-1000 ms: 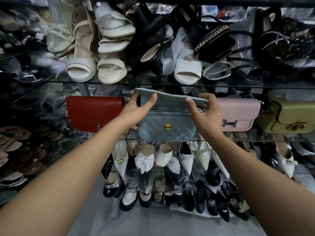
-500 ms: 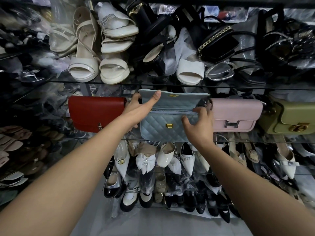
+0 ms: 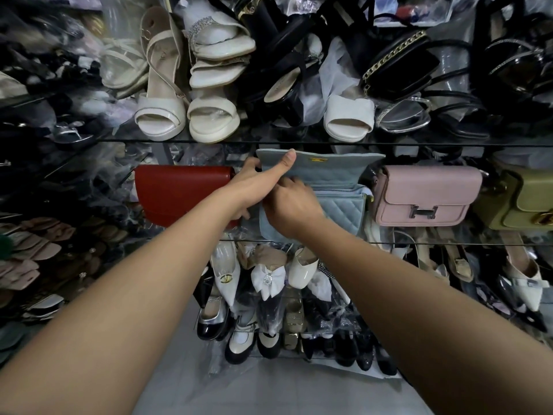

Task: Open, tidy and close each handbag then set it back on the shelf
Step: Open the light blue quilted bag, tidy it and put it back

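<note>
1 bag is being worked on: the blue handbag [image 3: 341,208], pale and quilted. It stands about midway along the front edge of the middle glass shelf [image 3: 434,243]. Its flap [image 3: 335,170] is raised upright, and a gold clasp plate [image 3: 318,159] shows near the flap's top edge.

The left hand [image 3: 254,187] pinches the flap's left corner, with the thumb [image 3: 288,159] laid across the near face and the fingers [image 3: 250,166] curled round behind. The right hand [image 3: 291,209] covers the left half of the bag's front. Its fingers dip under the flap toward the mouth, and from where I stand I cannot tell whether they are spread or holding anything inside.

To my eye the bag is light and softly padded. The flap bends where it is pinched, so it would likely flop shut once let go. The body may slide back on the slick glass if pushed, so 1 hand ought to steady its side or base. I would take the flap by its edge, not by the clasp.

Just left of it stands a red handbag [image 3: 179,193], and just right a pink handbag [image 3: 425,196], with an olive handbag [image 3: 523,205] beyond that. Pale sandals [image 3: 185,115] crowd the shelf above, and bagged pumps [image 3: 269,280] fill the one below.
</note>
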